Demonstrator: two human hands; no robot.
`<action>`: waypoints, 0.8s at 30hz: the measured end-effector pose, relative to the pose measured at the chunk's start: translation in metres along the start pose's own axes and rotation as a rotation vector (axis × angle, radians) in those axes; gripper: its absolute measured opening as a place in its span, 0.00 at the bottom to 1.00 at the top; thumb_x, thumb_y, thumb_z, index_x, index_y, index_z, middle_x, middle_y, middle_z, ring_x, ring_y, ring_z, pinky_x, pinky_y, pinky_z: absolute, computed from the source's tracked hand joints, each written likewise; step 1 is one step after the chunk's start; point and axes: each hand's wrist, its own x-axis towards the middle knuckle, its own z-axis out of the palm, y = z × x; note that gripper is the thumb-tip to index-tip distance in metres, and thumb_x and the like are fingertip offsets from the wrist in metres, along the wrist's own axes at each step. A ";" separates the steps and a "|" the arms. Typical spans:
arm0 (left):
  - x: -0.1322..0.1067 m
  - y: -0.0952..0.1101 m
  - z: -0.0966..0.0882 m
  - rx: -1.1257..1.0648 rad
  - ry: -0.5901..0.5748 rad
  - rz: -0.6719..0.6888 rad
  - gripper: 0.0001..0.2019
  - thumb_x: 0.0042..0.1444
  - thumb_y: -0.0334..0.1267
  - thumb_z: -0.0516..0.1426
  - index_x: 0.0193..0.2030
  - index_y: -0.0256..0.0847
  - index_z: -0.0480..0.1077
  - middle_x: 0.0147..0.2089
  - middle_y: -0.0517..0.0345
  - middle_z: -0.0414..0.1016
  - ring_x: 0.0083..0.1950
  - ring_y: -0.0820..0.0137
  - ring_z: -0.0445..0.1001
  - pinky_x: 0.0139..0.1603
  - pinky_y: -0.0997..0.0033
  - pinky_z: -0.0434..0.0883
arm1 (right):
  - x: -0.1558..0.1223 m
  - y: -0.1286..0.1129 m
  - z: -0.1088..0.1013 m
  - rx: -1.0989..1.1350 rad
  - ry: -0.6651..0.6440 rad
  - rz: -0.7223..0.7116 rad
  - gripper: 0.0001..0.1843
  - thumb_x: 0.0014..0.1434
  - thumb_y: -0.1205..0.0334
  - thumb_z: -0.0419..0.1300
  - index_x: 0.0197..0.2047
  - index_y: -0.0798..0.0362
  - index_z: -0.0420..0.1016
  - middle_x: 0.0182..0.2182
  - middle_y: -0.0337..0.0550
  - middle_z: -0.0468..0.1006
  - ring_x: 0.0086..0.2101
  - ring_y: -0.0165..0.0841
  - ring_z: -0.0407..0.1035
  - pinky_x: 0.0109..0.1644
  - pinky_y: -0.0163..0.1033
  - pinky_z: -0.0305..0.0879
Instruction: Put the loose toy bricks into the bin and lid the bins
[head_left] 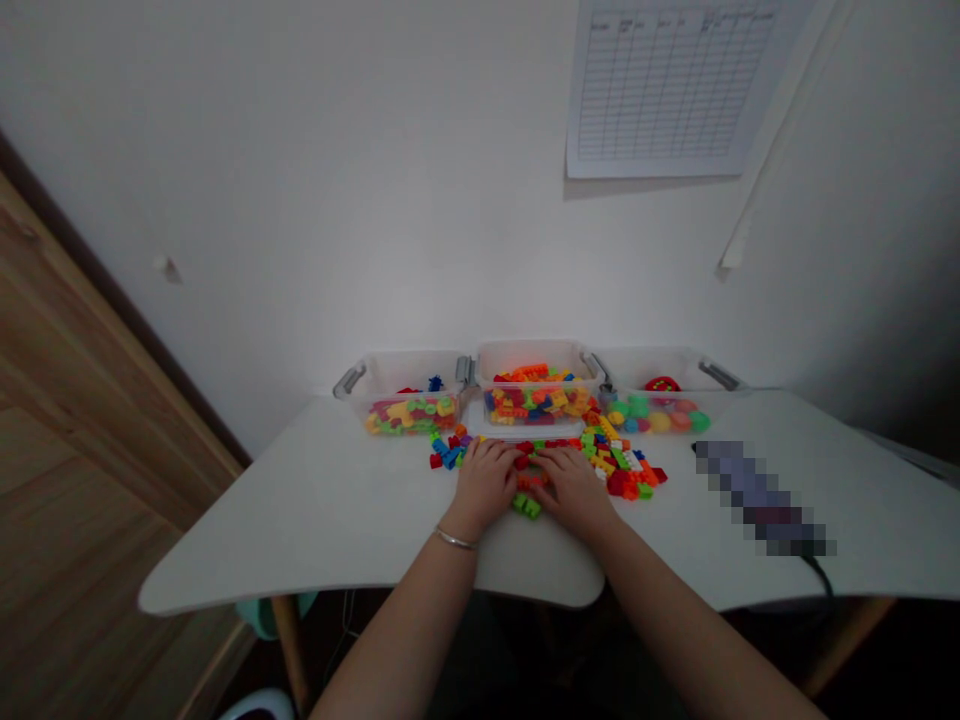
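Observation:
Near the middle of the white table (345,510), both hands rest palm down among loose plastic building bricks. My left hand (487,485), with a bangle at the wrist, has its fingers spread forward over the bricks. Close to its fingertips lies a red brick (523,461). My right hand (574,490) reaches in from the other side, thumb and fingers apart. Orange-red bricks (532,481) show in the gap between the hands, and green bricks (527,506) lie just nearer to me. Whatever is under the palms is hidden.
Along the wall stand three clear bins: a left bin (412,365) with mixed pieces, a middle bin (536,355) of bricks, and a right bin (660,360) with round coloured pieces. More bricks (630,470) spread rightward. A blurred-out object (761,500) with a cable lies at right.

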 end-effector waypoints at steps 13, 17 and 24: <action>0.001 0.000 -0.001 -0.004 -0.028 -0.008 0.15 0.55 0.31 0.54 0.49 0.45 0.71 0.51 0.56 0.75 0.55 0.63 0.66 0.64 0.52 0.55 | -0.001 0.005 -0.002 -0.103 -0.028 0.015 0.11 0.58 0.60 0.58 0.44 0.52 0.76 0.40 0.47 0.76 0.44 0.42 0.66 0.49 0.47 0.65; 0.001 0.001 -0.001 -0.009 -0.022 -0.004 0.15 0.56 0.31 0.54 0.49 0.45 0.71 0.51 0.56 0.75 0.55 0.64 0.66 0.64 0.53 0.55 | 0.000 0.003 0.000 -0.107 -0.027 0.020 0.10 0.58 0.63 0.57 0.43 0.52 0.76 0.40 0.47 0.77 0.44 0.41 0.66 0.49 0.47 0.64; 0.001 0.000 0.000 -0.002 -0.031 -0.001 0.15 0.55 0.31 0.54 0.50 0.45 0.71 0.51 0.56 0.75 0.56 0.63 0.66 0.65 0.52 0.53 | -0.001 0.004 -0.002 -0.005 0.098 0.116 0.09 0.57 0.64 0.56 0.41 0.52 0.74 0.38 0.46 0.77 0.42 0.41 0.67 0.49 0.47 0.63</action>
